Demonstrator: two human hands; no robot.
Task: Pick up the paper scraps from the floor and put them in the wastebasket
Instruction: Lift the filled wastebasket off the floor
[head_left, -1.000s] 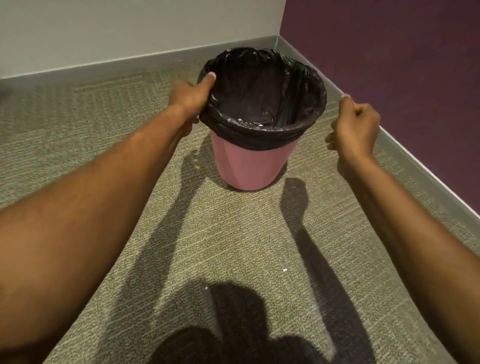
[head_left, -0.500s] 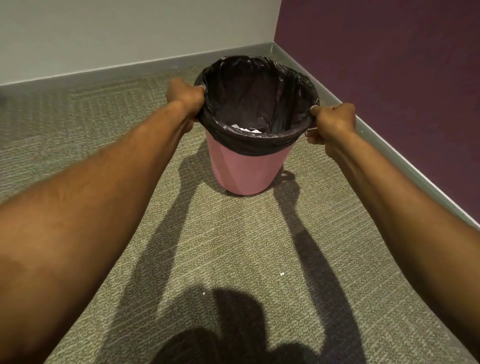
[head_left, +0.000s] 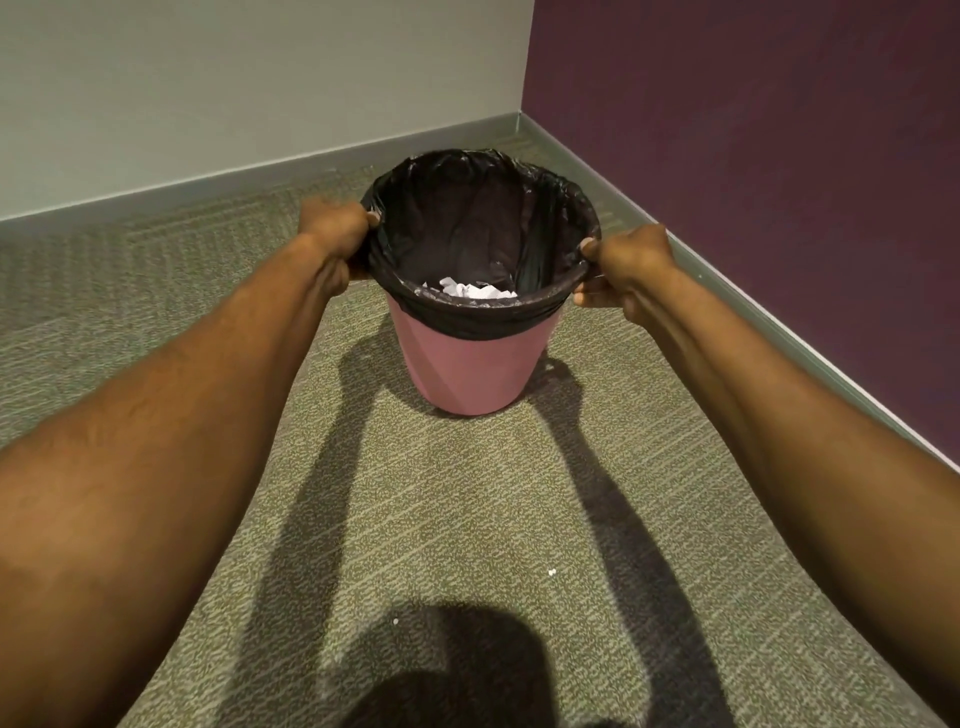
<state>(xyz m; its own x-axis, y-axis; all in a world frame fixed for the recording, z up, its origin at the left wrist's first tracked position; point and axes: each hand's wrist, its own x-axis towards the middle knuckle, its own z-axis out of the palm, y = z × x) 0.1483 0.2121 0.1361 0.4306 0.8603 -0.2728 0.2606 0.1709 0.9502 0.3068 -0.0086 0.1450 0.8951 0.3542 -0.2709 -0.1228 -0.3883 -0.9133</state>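
Note:
A pink wastebasket (head_left: 470, 366) with a black plastic liner stands on the carpet near the room's corner. White paper scraps (head_left: 470, 291) lie at the bottom of the liner. My left hand (head_left: 335, 231) grips the rim on the left side, fingers closed over the liner. On the opposite side, my right hand (head_left: 626, 262) holds the rim the same way. Two tiny white specks lie on the carpet, one speck (head_left: 551, 572) in the light and another speck (head_left: 396, 620) in my shadow.
A white wall (head_left: 234, 88) with grey baseboard runs behind the basket, and a purple wall (head_left: 753, 130) runs along the right. Grey-green carpet (head_left: 457, 519) covers the floor, with my shadow falling across its near part.
My right hand has moved in from the side and closed on the basket's rim. The left hand stays on the rim. The view has pulled back and more scraps show inside.

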